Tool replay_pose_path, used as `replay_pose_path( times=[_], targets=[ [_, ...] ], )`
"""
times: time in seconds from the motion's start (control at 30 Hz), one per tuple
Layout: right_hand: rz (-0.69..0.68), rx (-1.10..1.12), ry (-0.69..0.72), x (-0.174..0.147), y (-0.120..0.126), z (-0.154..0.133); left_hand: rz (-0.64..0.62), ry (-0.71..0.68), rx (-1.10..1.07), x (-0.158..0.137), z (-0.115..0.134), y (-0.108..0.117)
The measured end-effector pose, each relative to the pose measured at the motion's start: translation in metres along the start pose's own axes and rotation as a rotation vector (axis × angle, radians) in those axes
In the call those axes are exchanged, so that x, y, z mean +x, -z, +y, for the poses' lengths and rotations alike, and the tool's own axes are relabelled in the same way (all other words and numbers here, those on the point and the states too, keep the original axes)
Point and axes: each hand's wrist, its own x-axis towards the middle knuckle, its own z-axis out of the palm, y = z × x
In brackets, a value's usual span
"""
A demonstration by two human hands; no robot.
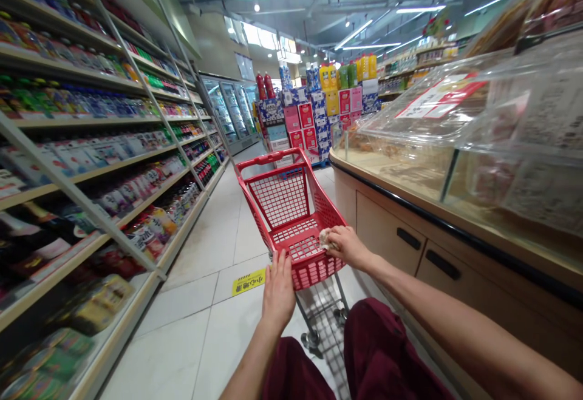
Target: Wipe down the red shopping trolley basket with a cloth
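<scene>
A red shopping cart (277,196) stands right in front of me, its plastic grid basket facing up and its handle bar at the far end. My right hand (347,247) is closed around a crumpled, pale cloth (326,239) and presses it to the basket's near right rim. On the near left corner of the basket rests my left hand (279,288), fingers stretched out flat against the rim. The basket's bottom that shows holds no goods. Below it are the cart's metal legs and dark wheels (311,340).
Shelves (86,172) packed with bottles and cans run along the left. At right is a wooden display counter (387,212) with clear plastic covers. Stacked drink boxes (305,124) and glass-door fridges (232,108) stand farther back. A yellow sign (248,282) lies on the tiled floor.
</scene>
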Motion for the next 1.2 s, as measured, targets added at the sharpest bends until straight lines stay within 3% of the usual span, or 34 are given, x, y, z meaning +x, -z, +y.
replay_pose_path(
  times=[0.13, 0.23, 0.43, 0.5, 0.57, 0.67, 0.73, 0.83, 1.0, 1.2],
  targets=[
    [0.163, 0.035, -0.15, 0.0, 0.012, 0.011, 0.027, -0.004, -0.013, -0.001, 0.002, -0.004],
    [0.246, -0.005, -0.206, -0.002, 0.005, 0.009, 0.042, 0.006, -0.019, 0.0, 0.006, -0.005],
    [0.236, 0.016, 0.096, -0.014, -0.055, -0.042, -0.004, 0.037, -0.004, 0.001, 0.003, 0.001],
    [0.273, 0.006, 0.151, -0.021, -0.062, -0.044, -0.027, 0.05, 0.001, 0.001, 0.0, 0.005],
    [0.307, -0.024, 0.075, -0.027, -0.055, -0.029, -0.049, 0.042, -0.001, 0.001, -0.003, 0.007],
    [0.371, -0.03, -0.15, -0.03, -0.027, 0.002, -0.072, 0.039, -0.018, 0.001, -0.003, 0.008],
    [0.395, 0.029, -0.227, -0.026, -0.01, 0.01, -0.069, 0.046, -0.036, 0.002, 0.0, 0.006],
    [0.336, 0.069, -0.223, -0.014, -0.003, -0.002, -0.055, 0.038, -0.052, 0.002, 0.007, 0.003],
    [0.155, -0.07, -0.248, -0.001, -0.021, -0.026, -0.047, 0.017, -0.06, 0.001, 0.011, 0.001],
    [-0.036, -0.029, 0.039, -0.011, 0.001, 0.018, -0.064, 0.009, -0.057, 0.002, 0.008, 0.006]
  ],
)
